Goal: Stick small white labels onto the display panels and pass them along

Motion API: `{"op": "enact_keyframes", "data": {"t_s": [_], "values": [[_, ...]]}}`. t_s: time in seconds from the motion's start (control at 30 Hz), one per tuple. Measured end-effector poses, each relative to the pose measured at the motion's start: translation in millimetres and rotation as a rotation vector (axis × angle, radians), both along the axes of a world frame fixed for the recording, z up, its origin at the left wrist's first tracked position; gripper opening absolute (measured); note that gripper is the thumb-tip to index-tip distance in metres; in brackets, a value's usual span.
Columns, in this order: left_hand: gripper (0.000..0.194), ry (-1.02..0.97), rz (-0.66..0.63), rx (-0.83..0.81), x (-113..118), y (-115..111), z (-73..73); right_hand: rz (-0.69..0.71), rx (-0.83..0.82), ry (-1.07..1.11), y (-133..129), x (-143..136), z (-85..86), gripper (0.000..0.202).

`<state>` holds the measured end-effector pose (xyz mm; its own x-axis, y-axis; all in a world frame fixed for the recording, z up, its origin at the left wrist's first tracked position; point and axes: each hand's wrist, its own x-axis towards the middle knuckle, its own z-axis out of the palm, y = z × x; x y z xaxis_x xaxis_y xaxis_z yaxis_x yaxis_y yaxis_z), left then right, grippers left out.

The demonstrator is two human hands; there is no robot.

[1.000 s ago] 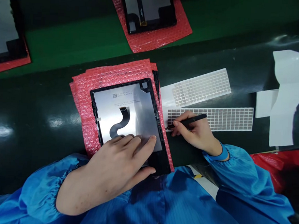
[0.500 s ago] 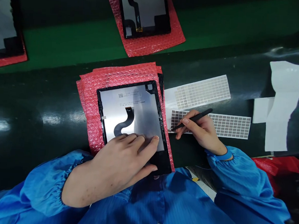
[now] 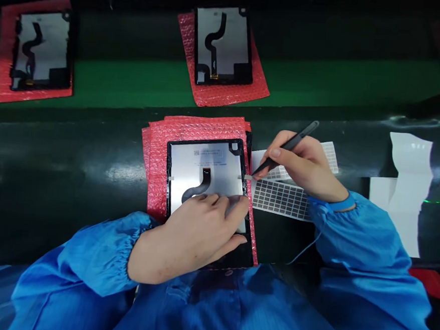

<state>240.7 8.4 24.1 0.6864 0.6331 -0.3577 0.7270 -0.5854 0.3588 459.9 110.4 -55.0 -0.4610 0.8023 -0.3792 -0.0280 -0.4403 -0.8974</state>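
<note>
A tablet display panel [image 3: 222, 160], silvery with a black frame and a curved black flex cable [image 3: 202, 183], lies on stacked red bubble-wrap bags [image 3: 156, 180]. My left hand [image 3: 196, 228] rests across its lower part, fingers laid on the panel and thumb apart. Black tweezers [image 3: 295, 140] are pinched in my right hand [image 3: 303, 166]. Their tips meet a small grey sticker [image 3: 247, 177] at the panel's right edge; whether they still grip it I cannot tell. Another small pale sticker [image 3: 171, 178] sits on the left edge.
A sheet of dark stickers [image 3: 281, 198] and a lighter sheet [image 3: 331, 156] lie under and beside my right hand. White backing paper [image 3: 409, 198] is at the right. On the green strip behind, more panels [image 3: 232, 45] lie on red bags, one at the left [image 3: 47, 47].
My right hand has moved the tweezers from the dark sticker sheet up and left to the panel's right edge, with a small sticker at the tips. My left hand stays on the panel.
</note>
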Motion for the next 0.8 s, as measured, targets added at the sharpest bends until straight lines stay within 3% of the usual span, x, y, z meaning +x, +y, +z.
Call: {"op": "enact_keyframes", "data": {"t_s": [0.2,0.8], "values": [[0.060,-0.016,-0.019,0.052,-2.0,-2.9,-7.9,0.067,-0.037,0.070,-5.0,-8.4,-14.9,0.039],[0.068,-0.030,-0.003,0.041,-4.2,-4.4,-12.9,0.129,-0.129,0.212,-4.4,-9.7,-21.4,0.030]]}}
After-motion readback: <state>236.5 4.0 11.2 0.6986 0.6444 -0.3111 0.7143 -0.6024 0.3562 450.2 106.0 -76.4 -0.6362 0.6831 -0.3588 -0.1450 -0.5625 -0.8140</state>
